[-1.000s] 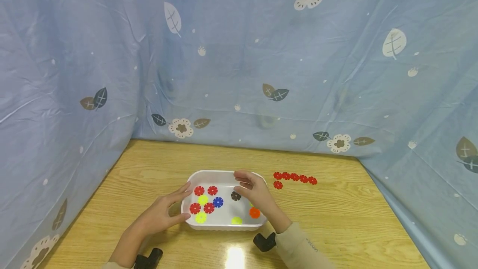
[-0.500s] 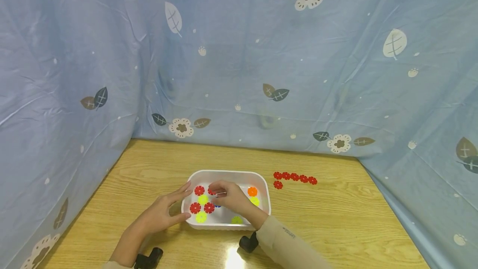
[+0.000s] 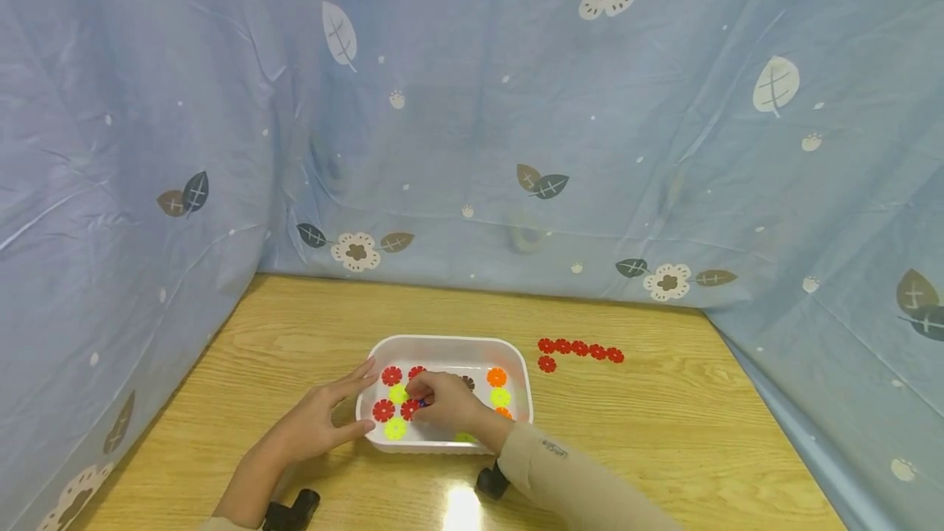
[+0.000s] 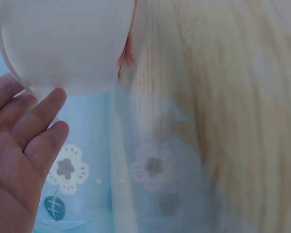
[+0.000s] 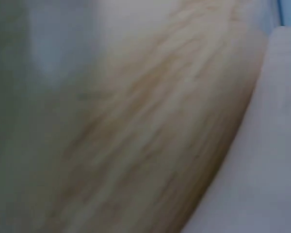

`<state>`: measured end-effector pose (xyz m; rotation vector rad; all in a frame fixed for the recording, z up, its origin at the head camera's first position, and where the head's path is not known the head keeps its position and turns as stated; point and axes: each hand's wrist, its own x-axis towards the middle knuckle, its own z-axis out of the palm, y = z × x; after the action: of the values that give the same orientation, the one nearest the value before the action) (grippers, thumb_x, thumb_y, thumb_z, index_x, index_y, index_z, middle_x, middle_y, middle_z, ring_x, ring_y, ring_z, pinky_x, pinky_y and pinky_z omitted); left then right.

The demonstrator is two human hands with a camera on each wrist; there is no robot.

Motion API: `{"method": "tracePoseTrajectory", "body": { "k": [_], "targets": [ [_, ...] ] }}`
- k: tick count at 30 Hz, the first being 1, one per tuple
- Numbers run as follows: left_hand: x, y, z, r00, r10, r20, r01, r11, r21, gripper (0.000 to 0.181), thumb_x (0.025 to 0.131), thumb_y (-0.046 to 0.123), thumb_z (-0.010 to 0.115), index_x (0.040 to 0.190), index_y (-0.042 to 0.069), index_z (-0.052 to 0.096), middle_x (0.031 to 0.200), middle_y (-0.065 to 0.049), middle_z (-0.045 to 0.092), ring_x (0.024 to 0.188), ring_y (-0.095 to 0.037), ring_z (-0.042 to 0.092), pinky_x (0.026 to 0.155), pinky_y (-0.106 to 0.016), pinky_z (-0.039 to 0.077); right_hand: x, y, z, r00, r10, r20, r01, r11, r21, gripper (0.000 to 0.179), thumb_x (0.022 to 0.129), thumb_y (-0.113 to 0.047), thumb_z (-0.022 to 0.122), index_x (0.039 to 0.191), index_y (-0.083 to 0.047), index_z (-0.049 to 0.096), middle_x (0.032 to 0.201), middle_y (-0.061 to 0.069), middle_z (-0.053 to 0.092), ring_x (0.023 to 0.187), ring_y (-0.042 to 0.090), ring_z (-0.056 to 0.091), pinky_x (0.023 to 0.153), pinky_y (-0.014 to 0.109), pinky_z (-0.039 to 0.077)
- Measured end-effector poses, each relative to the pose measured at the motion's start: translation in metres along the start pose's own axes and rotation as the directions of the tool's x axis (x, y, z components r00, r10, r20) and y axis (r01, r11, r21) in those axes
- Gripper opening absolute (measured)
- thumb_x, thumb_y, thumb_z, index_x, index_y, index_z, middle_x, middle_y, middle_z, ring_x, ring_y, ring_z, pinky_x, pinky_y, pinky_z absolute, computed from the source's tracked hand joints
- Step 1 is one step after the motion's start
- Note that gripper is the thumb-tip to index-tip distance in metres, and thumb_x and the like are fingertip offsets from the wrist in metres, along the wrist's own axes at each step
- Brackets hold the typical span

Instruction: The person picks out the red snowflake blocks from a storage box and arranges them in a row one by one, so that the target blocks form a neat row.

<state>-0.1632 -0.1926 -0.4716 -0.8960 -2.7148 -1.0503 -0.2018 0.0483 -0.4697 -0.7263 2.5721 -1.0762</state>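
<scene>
A white plastic tray (image 3: 442,342) holds flower-shaped discs. My left hand (image 3: 317,424) rests at its left end, thumb and fingers spread and touching the wall. In the left wrist view, the fingers (image 4: 44,114) look relaxed against the tray (image 4: 68,43). My right hand (image 3: 451,401) reaches inside, its fingertips bent down over a red disc (image 3: 409,410) and a partly covered blue disc (image 3: 424,402). Whether it pinches either disc is not clear. Nearby lie more red discs (image 3: 383,410) and yellow discs (image 3: 395,429). The right wrist view is blurred and shows no fingers.
At the tray's right side are an orange disc (image 3: 496,377), a yellow disc (image 3: 500,397) and a dark brown disc (image 3: 468,383). Several red discs (image 3: 580,348) form a row on the wooden table (image 3: 664,408), right of the tray. A blue patterned curtain (image 3: 442,146) surrounds the table.
My right hand has moved left across the tray, from the dark disc to the red and blue discs, uncovering the discs at the right. My left hand has stayed at the tray's end.
</scene>
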Motion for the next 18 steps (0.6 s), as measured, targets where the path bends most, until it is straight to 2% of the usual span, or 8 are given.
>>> {"method": "tracePoseTrajectory", "body": {
  "k": [5, 11, 18],
  "targets": [
    [0.0, 0.0001, 0.0004, 1.0, -0.005, -0.006, 0.005, 1.0, 0.008, 0.062, 0.084, 0.034, 0.071, 0.137, 0.008, 0.051, 0.149, -0.009, 0.039, 0.13, -0.033, 0.044, 0.1, -0.056, 0.041, 0.0014, 0.0001, 0.0043, 1.0, -0.018, 0.009, 0.019, 0.992, -0.123, 0.03, 0.077, -0.005, 0.075, 0.105, -0.007, 0.066, 0.099, -0.001, 0.067, 0.091, 0.006, 0.06, 0.084, 0.019, 0.05],
    [0.0001, -0.0004, 0.0012, 1.0, 0.004, -0.011, -0.004, 1.0, 0.012, 0.062, 0.083, 0.035, 0.071, 0.137, 0.009, 0.052, 0.149, -0.009, 0.039, 0.13, -0.032, 0.044, 0.099, -0.057, 0.043, 0.0026, -0.0051, 0.0065, 0.998, -0.05, 0.029, 0.056, 0.959, -0.279, 0.03, 0.076, -0.004, 0.075, 0.105, -0.008, 0.066, 0.098, -0.002, 0.065, 0.088, 0.004, 0.057, 0.085, 0.019, 0.05],
    [0.0008, 0.0019, 0.0006, 0.999, 0.018, -0.026, -0.018, 1.0, 0.021, 0.061, 0.082, 0.032, 0.072, 0.135, 0.008, 0.053, 0.147, -0.01, 0.042, 0.129, -0.031, 0.045, 0.099, -0.054, 0.043, 0.0034, -0.0068, 0.0064, 0.996, -0.081, 0.041, 0.09, 0.929, -0.359, 0.03, 0.076, -0.006, 0.076, 0.104, -0.01, 0.068, 0.095, -0.004, 0.062, 0.087, 0.004, 0.055, 0.085, 0.018, 0.048]
  ]
}}
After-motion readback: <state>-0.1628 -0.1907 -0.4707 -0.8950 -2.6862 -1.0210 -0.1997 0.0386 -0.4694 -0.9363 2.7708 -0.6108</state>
